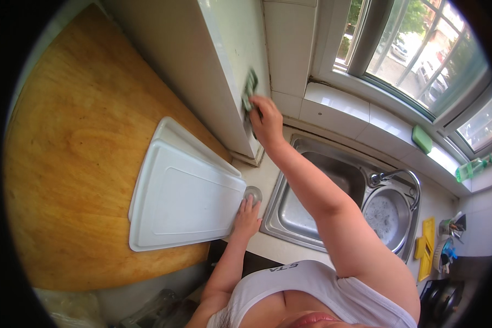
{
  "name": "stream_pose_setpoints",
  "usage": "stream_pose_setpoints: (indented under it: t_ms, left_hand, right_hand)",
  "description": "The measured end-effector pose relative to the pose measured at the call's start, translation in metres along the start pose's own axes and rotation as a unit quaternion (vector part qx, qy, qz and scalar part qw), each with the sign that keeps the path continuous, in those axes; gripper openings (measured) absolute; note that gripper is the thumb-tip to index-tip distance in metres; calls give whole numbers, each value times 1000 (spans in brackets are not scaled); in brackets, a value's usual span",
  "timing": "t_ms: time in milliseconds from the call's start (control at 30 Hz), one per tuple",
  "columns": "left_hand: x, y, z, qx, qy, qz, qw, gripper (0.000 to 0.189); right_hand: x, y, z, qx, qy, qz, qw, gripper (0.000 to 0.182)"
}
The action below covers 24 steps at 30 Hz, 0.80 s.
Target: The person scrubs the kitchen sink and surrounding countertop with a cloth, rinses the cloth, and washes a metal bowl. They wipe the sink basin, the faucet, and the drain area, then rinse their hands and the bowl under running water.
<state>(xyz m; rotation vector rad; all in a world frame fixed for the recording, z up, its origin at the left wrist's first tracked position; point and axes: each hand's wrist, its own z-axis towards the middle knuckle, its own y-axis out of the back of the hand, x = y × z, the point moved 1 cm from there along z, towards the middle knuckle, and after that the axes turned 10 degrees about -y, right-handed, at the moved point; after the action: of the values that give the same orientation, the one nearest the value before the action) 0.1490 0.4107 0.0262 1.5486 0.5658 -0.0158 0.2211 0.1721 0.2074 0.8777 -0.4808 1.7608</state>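
Note:
With my right hand (266, 121) I grip a green patterned cloth (251, 88), pressed against the narrow side of a pale wall or panel (240, 45) above the counter. The cloth is slightly blurred. My left hand (248, 216) rests by the right end of the white plastic lids or trays (192, 201), its fingertips touching a small round clear dish or lid (253, 194) on the counter. Its fingers are slightly spread, and it does not seem to hold anything.
A steel double sink (307, 217) with a curved faucet (414, 184) lies under my right arm; a round basin (383, 215) there holds sudsy water. A green sponge (422, 139) and a green bottle (471, 169) stand on the windowsill. Left is a wooden board (78, 164). Yellow graters (425, 250) lie right.

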Motion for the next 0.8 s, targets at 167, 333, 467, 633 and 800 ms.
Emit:
stream_pose_setpoints:
  t_ms: [167, 333, 467, 633, 800]
  left_hand:
    - [8, -10, -10, -5, -1, 17, 1000, 63]
    - [-1, -3, 1, -13, -1, 21, 1000, 63]
    - [3, -7, -4, -15, -2, 20, 1000, 62]
    - [-2, -6, 1, -15, 9, 16, 1000, 63]
    - [4, -10, -2, -14, -20, 28, 999, 64]
  right_hand:
    - [18, 6, 22, 53, -16, 10, 998, 17]
    - [1, 7, -10, 55, -13, -26, 998, 16]
    - [7, 13, 6, 134, -79, -78, 985, 16]
    - [24, -6, 2, -31, -3, 37, 999, 13]
    - [-42, 18, -28, 195, -252, -62, 946, 19]
